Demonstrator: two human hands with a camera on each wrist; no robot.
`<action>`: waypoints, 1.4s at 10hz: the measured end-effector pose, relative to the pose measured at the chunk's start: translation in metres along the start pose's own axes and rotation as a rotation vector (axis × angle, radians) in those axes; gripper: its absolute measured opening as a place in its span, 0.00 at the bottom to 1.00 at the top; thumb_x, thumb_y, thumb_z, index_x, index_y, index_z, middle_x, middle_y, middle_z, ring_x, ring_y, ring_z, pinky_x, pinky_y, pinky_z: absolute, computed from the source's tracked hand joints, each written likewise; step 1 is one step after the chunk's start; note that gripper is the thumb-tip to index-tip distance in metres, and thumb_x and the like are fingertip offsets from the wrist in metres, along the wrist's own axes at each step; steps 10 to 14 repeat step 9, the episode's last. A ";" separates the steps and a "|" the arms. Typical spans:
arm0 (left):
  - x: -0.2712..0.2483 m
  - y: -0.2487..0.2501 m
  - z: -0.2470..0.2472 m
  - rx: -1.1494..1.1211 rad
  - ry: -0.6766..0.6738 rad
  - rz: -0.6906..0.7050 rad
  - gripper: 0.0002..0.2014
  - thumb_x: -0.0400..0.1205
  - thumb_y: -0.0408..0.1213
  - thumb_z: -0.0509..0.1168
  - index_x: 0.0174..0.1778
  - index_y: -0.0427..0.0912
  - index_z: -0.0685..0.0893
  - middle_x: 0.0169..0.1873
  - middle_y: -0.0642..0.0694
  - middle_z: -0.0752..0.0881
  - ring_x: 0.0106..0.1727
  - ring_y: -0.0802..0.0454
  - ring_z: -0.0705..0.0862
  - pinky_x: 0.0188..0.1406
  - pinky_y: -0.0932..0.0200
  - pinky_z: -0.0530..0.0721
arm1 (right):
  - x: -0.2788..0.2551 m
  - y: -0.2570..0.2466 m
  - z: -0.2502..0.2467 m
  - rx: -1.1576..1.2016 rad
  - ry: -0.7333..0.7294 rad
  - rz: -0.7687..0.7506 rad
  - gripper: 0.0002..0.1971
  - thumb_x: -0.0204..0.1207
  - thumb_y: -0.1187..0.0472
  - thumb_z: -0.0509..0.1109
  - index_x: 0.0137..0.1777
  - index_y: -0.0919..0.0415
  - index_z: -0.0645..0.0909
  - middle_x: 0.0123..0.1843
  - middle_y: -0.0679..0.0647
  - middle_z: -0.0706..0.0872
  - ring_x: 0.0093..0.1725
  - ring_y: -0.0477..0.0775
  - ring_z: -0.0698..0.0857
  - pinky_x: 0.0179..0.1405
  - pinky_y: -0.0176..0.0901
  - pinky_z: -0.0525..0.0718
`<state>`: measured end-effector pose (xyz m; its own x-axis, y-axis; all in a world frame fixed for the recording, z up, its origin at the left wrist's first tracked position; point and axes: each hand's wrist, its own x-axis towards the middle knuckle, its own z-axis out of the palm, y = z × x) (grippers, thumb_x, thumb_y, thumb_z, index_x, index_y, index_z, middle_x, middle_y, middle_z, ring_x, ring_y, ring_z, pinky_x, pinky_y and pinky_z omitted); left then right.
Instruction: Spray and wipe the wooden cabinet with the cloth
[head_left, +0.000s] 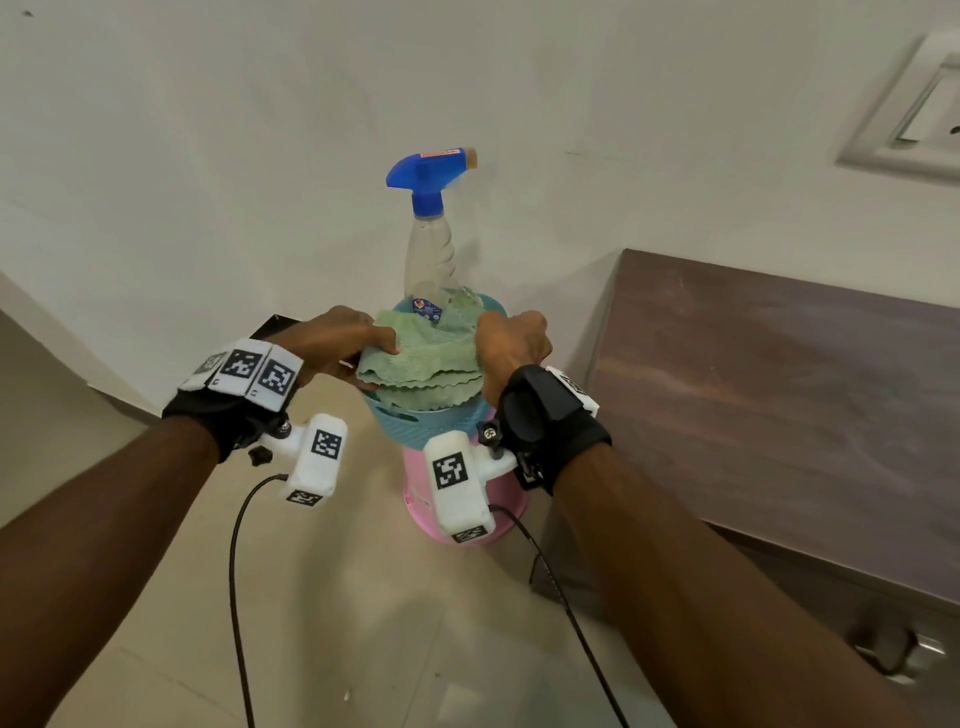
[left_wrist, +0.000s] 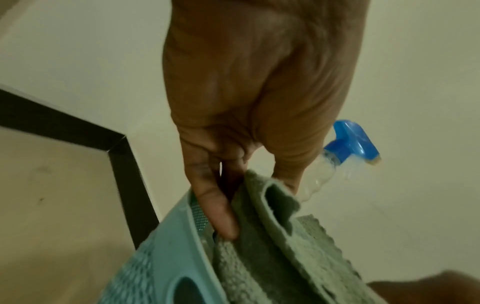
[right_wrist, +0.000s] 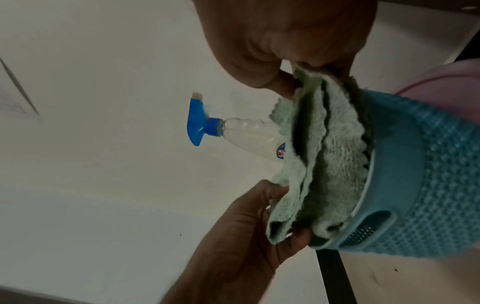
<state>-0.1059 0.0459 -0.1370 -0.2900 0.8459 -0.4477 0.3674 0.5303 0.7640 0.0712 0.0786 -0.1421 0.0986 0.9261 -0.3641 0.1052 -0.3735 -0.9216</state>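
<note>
Nearest, two forearms reach forward. The left hand (head_left: 337, 340) pinches one end of a folded green cloth (head_left: 421, 364), thumb on top; the right hand (head_left: 514, 338) curls round the other end. The cloth lies in a blue basket (head_left: 415, 431) set on a pink tub (head_left: 457, 514). Behind it a spray bottle (head_left: 431, 234) stands upright in the basket. The wooden cabinet (head_left: 779, 374) sits just to the right, seemingly untouched. This looks like the gathering step; next, lift the cloth free without tipping the bottle.
</note>
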 end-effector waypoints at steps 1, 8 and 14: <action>0.003 0.006 0.004 0.285 0.087 0.033 0.15 0.78 0.33 0.76 0.57 0.36 0.81 0.47 0.36 0.85 0.37 0.44 0.87 0.24 0.58 0.91 | -0.007 0.004 0.003 -0.116 0.001 -0.087 0.18 0.75 0.65 0.68 0.63 0.71 0.77 0.65 0.66 0.81 0.57 0.67 0.84 0.48 0.44 0.81; -0.033 0.025 0.049 1.107 -0.111 0.158 0.17 0.90 0.34 0.56 0.73 0.32 0.79 0.71 0.33 0.82 0.71 0.36 0.81 0.66 0.51 0.78 | -0.050 0.004 -0.006 -1.303 -0.386 -0.777 0.11 0.82 0.62 0.59 0.57 0.60 0.82 0.59 0.58 0.87 0.61 0.63 0.83 0.72 0.62 0.68; -0.058 0.047 0.054 1.022 -0.049 0.333 0.15 0.90 0.32 0.55 0.67 0.31 0.82 0.62 0.37 0.85 0.59 0.39 0.83 0.51 0.67 0.75 | -0.062 -0.015 -0.032 -1.275 -0.228 -0.881 0.11 0.82 0.60 0.60 0.59 0.59 0.80 0.58 0.58 0.86 0.60 0.63 0.84 0.70 0.60 0.68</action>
